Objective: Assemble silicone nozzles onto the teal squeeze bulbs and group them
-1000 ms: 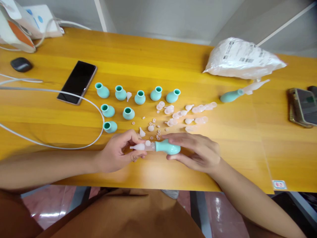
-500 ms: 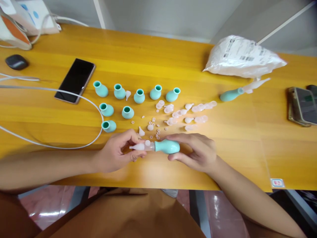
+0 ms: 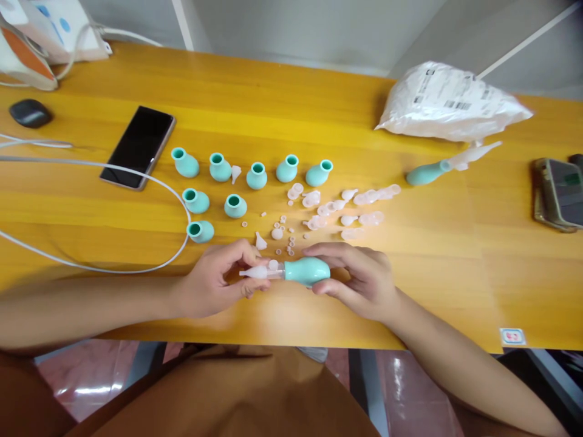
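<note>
Holding the teal bulb (image 3: 306,271) level just above the bench (image 3: 455,255), the right hand (image 3: 359,280) is gripping it while the left hand (image 3: 217,280) is pinching the clear tip (image 3: 259,272), keeping both parts aligned.

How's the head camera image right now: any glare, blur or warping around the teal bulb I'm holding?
Head view: the teal bulb between left hand and right hand is fairly sharp; the clear nozzle is washed out against the skin; a bright sheen lies across the yellow table; the edges bow and smear, as at the white parcel bag.
</note>
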Tool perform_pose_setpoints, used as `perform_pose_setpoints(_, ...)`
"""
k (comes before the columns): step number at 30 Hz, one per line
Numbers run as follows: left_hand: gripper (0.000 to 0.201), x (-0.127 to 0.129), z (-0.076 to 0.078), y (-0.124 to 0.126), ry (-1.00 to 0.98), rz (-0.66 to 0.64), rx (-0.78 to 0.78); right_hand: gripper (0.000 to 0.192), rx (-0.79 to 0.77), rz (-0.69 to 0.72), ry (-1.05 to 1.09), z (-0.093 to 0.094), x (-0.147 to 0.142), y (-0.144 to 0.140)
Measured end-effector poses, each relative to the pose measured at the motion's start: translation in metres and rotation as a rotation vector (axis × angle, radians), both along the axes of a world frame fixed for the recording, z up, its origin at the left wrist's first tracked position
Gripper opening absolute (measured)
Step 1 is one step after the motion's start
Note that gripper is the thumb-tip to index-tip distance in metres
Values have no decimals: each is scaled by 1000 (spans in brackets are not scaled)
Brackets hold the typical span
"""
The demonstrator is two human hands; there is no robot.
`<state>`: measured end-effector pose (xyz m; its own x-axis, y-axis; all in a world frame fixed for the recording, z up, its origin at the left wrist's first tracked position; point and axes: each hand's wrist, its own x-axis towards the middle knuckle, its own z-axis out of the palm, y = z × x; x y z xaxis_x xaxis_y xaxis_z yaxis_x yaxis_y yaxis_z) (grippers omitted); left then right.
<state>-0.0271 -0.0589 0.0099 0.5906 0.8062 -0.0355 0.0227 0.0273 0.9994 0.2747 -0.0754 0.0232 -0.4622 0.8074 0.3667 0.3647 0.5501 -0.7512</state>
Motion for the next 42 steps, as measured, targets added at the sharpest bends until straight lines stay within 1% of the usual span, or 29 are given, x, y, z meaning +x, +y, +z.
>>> perform_pose_setpoints(3,31,-1,-1,-1,-4,4,15,42,-94,22,38,-1,-2,-1)
perform_pose_setpoints(7,33,-1,-3,-2,-4,5,29,37,-261,70,163,-1,-6,-3)
perform_pose_setpoints(9,32,-2,-4,-2,-6,-3,28,35,-305,91,206,-1,-6,-3)
perform_pose_setpoints(11,30,-3,-5,-2,-17,-8,35,35,-298,100,184,-1,-4,-2)
perform_pose_setpoints(14,29,-2,-3,0,-49,11,52,42,-251,103,49,-1,-4,-1)
perform_pose_setpoints(17,32,-1,1,2,-108,26,13,52,-219,173,-85,-2,-8,-2)
perform_pose_setpoints(20,41,1,3,4,-190,-39,-63,47,-175,281,-123,-3,-16,-7)
perform_pose_setpoints(21,46,1,3,4,-202,-68,-81,44,-138,287,-122,-2,-17,-8)
perform_pose_setpoints(22,51,0,2,4,-200,-96,-92,42,-88,262,-120,-1,-17,-9)
perform_pose_setpoints(24,60,0,-1,3,-180,-141,-96,40,26,152,-124,2,-16,-10)
perform_pose_setpoints(25,62,-1,-2,3,-173,-162,-90,40,84,87,-129,4,-14,-9)
perform_pose_setpoints(26,60,-1,-2,2,-160,-174,-82,41,140,32,-134,6,-11,-7)
perform_pose_setpoints(27,53,0,-2,2,-137,-184,-73,43,188,-10,-138,8,-8,-4)
perform_pose_setpoints(29,29,0,0,3,-60,-187,-53,48,266,-76,-133,11,-1,5)
perform_pose_setpoints(31,10,1,3,5,6,-190,-38,47,327,-174,-99,11,8,16)
perform_pose_setpoints(32,7,1,4,7,18,-192,-36,43,353,-241,-74,11,14,21)
perform_pose_setpoints(34,8,0,5,9,11,-205,-37,35,387,-415,-29,8,28,33)
perform_pose_setpoints(36,11,0,6,10,16,-212,-37,29,392,-597,5,7,46,44)
perform_pose_setpoints(37,12,-1,6,10,21,-218,-32,30,390,-663,18,7,57,50)
perform_pose_setpoints(40,12,-1,5,10,44,-240,-22,39,229,-678,-91,9,96,70)
perform_pose_setpoints(42,12,-1,5,10,53,-244,-20,36,181,-755,-147,9,127,85)
